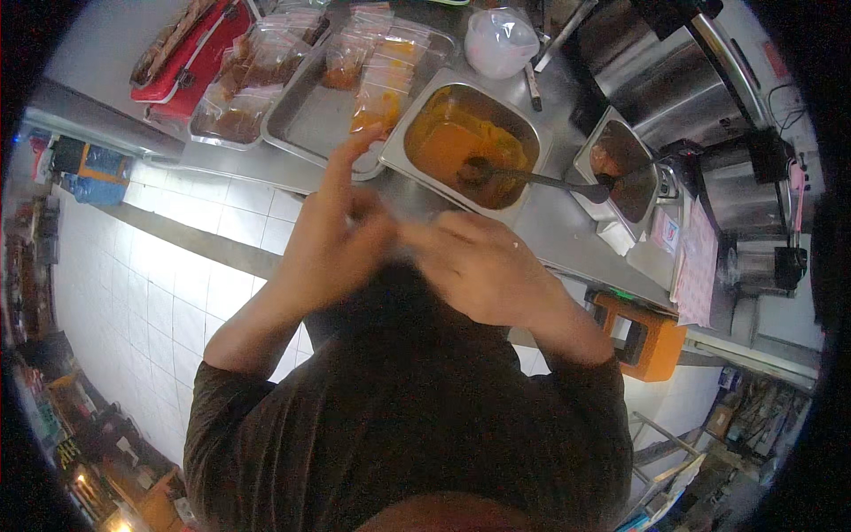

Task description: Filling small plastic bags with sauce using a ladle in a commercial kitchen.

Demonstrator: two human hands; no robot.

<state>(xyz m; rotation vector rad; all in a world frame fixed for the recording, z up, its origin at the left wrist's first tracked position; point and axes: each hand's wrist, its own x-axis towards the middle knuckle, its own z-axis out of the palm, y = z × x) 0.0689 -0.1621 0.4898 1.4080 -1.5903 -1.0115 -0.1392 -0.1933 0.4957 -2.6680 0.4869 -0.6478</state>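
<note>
My left hand (339, 233) and my right hand (479, 263) are close together before my body, at the front edge of the steel counter. Something thin and clear, perhaps a plastic bag, seems to lie between their fingers, but blur hides it. Beyond my hands stands a steel food pan (475, 135) of orange-yellow sauce. A black ladle (548, 179) rests in it, its handle over the right rim. Left of this pan, a steel tray (302, 110) holds small zip bags of orange and yellow sauce (382, 96).
Further left are a tray of brown-filled bags (243, 113) and a red container (193, 63). A clear plastic bowl (500, 42) stands behind the sauce pan. To the right are a second food pan (618, 163) and a pink printed sheet (697, 263); an orange stool (655, 339) stands below the counter.
</note>
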